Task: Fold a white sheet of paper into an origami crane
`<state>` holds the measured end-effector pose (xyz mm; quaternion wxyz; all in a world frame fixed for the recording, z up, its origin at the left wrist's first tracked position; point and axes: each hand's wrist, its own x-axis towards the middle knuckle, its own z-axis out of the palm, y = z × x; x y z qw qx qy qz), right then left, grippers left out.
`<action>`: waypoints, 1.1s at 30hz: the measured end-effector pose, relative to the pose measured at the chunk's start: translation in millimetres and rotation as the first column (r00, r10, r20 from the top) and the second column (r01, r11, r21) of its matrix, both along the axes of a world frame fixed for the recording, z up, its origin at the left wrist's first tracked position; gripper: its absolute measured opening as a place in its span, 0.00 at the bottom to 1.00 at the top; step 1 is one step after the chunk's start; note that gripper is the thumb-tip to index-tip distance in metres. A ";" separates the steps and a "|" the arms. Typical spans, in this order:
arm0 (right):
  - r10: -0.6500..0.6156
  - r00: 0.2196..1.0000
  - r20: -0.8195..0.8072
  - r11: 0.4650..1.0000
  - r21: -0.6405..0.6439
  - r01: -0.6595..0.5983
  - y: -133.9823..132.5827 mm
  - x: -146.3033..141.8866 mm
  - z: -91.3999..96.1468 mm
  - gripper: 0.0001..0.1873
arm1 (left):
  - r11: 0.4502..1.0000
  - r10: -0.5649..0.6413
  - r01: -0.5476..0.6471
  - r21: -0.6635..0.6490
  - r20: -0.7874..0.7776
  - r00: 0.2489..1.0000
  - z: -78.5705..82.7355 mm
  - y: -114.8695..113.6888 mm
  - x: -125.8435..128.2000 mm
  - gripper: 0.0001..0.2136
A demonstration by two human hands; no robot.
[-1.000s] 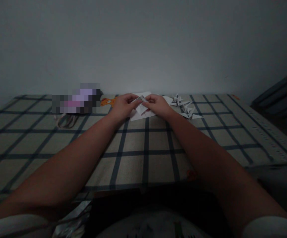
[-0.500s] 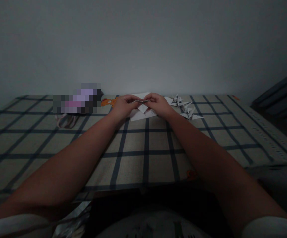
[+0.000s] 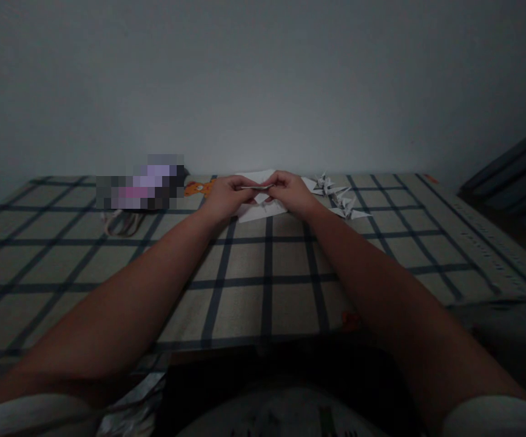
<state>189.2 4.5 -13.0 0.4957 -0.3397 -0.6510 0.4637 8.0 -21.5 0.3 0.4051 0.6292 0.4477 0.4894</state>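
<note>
1. Paper, head view: a small folded paper piece is pinched from both ends. It looks thin and flat, seen nearly edge-on, pale grey-white in the dim light. Its creases are too small to make out.
2. Grip: the left hand clasps the left end with fingertips and thumb closed on it. The right hand does the same at the right end. Both hands are clenched on the paper piece, knuckles close together.
3. Place: the paper piece is raised just above the far middle of the checked cloth, close to the wall.
4. Beneath: a white sheet lies flat on the cloth right under the hands, and partly hidden by them.
5. Right side: several folded paper cranes sit on the cloth just beside the right hand, wings spread, apart from the held piece.
6. Left side: a pixelated blurred patch sits by the wall. A pale looped cord lies in front of it, well apart from the left hand.
7. Near edge: both forearms stretch across the cloth from the bottom corners and cover much of it. A crumpled shiny wrapper shows at the lower left.
</note>
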 end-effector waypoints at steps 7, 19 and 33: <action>-0.049 0.995 0.081 0.999 -0.012 0.051 -5.1 2.9 6.0 0.10 | 0.998 -0.036 0.038 -0.051 0.033 0.999 -0.7 0.7 -1.6 0.12; -0.215 0.977 -0.013 0.977 -0.003 0.215 -0.8 3.3 4.3 0.15 | 0.991 -0.041 0.039 -0.128 -0.007 0.999 -8.5 9.6 -2.4 0.12; -0.309 0.948 -0.075 0.950 -0.070 0.304 11.4 7.1 -1.9 0.15 | 0.980 -0.140 0.169 -0.103 0.242 0.960 -8.3 14.0 -0.7 0.21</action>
